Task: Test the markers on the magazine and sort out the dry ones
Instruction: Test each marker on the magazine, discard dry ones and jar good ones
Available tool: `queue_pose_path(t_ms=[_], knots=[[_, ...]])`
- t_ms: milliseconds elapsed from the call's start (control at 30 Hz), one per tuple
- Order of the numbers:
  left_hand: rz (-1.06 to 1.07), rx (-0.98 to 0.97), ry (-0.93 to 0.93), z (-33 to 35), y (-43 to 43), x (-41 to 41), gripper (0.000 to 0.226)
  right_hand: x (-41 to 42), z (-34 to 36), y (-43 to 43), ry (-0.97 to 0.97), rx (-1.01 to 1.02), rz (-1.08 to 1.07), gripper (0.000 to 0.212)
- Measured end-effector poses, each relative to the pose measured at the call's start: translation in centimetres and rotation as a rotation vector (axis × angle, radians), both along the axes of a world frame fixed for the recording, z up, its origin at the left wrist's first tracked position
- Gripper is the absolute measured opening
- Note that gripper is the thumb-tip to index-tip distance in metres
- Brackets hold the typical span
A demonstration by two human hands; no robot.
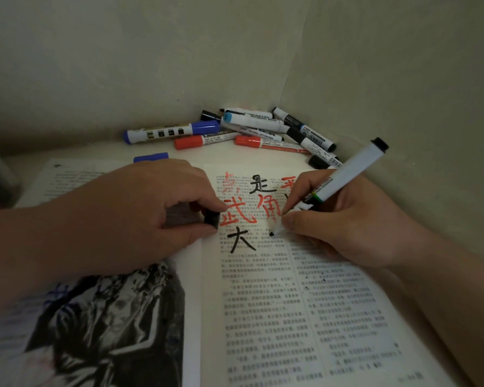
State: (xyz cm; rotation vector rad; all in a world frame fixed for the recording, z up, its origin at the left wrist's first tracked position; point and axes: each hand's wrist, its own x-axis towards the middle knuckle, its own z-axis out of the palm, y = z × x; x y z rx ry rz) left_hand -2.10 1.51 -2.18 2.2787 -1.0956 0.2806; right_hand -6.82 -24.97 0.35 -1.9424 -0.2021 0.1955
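- Your right hand (347, 222) grips a black marker (347, 174), its tip touching the right page of the open magazine (263, 303), just right of a black handwritten character.
- Your left hand (151, 210) rests on the magazine and pinches a black cap (211, 219).
- Red and black handwritten characters fill the top of that page.
- A pile of markers (263, 127) lies in the corner beyond the magazine.

Figure: Desk corner in a dim, plain-walled room, probably a home or study space.
Two bare beige walls (123, 65) meet behind a pale tabletop (221, 155); an open magazine (291, 303) lies on it, with loose markers (263, 127) heaped into the corner.
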Motion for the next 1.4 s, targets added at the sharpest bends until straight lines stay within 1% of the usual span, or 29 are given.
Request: queue_pose_path(t_ms=[100,133,200,300,400,533,567,700,833,1000,1100,1167,1267,1333,1400], knots=[[0.012,0.008,0.027,-0.02,0.17,-0.01,0.05,0.25,0.13,-0.24,-0.009,0.057,-0.093,0.009],[0.011,0.007,0.027,-0.02,0.13,-0.04,0.05,0.3,0.15,-0.3,-0.011,0.056,-0.107,0.012],[0.009,-0.004,0.013,-0.03,-0.03,-0.09,0.05,0.29,0.18,-0.28,-0.03,-0.003,-0.112,0.019],[0.013,-0.004,0.013,0.02,-0.09,-0.2,0.049,0.32,0.12,-0.29,-0.028,-0.031,-0.089,0.02],[0.018,0.005,0.021,0.02,0.01,-0.2,0.05,0.33,0.24,-0.28,-0.017,-0.051,-0.048,0.013],[0.022,0.02,0.033,0.01,0.1,-0.06,0.051,0.57,0.08,-0.32,-0.101,-0.168,-0.059,0.016],[0.025,0.018,0.04,0.02,0.11,-0.06,0.051,0.59,0.02,-0.35,-0.108,-0.161,-0.06,0.017],[0.021,0.013,0.043,0.08,0.03,-0.16,0.051,0.52,-0.05,-0.39,-0.046,-0.01,-0.093,0.02],[0.012,0.017,0.011,0.04,0.0,-0.11,0.051,0.67,-0.21,-0.37,-0.077,-0.098,-0.097,0.018],[-0.003,0.026,-0.007,0.08,-0.01,0.03,0.048,0.08,0.17,-0.42,0.047,0.093,0.084,0.017],[0.0,0.022,-0.002,-0.06,0.03,-0.01,0.048,0.18,0.18,-0.35,0.051,0.046,0.113,0.018],[0.002,0.02,0.008,-0.03,0.14,0.06,0.048,0.27,0.21,-0.37,0.044,0.029,0.105,0.014],[-0.057,0.054,-0.001,0.35,0.4,0.26,0.037,0.08,0.46,-0.41,0.056,0.006,0.132,0.007],[-0.09,0.07,-0.021,0.54,0.57,0.38,0.031,0.05,0.45,-0.47,0.046,0.031,0.126,0.006],[-0.089,0.057,-0.027,0.54,0.62,0.44,0.029,0.18,0.31,-0.54,0.029,0.072,0.067,0.007]])
